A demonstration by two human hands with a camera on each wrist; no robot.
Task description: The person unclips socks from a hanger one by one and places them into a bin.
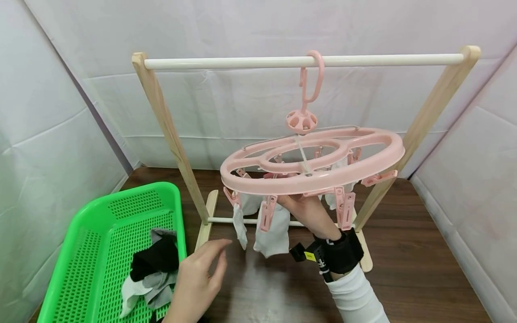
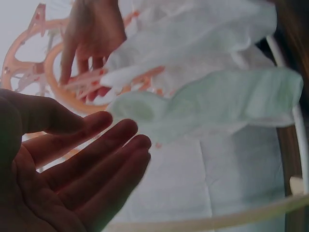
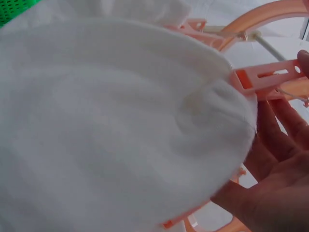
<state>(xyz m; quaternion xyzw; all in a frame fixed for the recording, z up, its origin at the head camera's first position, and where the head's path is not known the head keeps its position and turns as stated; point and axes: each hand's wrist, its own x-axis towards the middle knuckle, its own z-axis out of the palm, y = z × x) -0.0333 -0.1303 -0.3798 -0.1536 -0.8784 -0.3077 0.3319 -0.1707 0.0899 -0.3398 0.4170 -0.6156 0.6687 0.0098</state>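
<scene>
A round pink clip hanger (image 1: 278,184) hangs tilted by its hook from a white bar, with white socks (image 1: 278,237) clipped under it. My right hand (image 1: 308,216) reaches beneath the ring. In the right wrist view its thumb and fingers pinch a pink clip (image 3: 270,79) whose jaws lie at the end of a white sock (image 3: 111,121). To the lower left of the hanging socks, my left hand (image 1: 199,272) holds nothing, its thumb and index finger apart. The left wrist view shows its loosely bent fingers (image 2: 96,169) close to a hanging sock (image 2: 231,99).
A green basket (image 1: 180,224) at the left holds black, grey and white cloth pieces (image 1: 157,260). The wooden rack's side posts (image 1: 171,134) and white top bar (image 1: 226,63) stand on a dark wooden table (image 1: 420,269). White fabric walls enclose the back and sides.
</scene>
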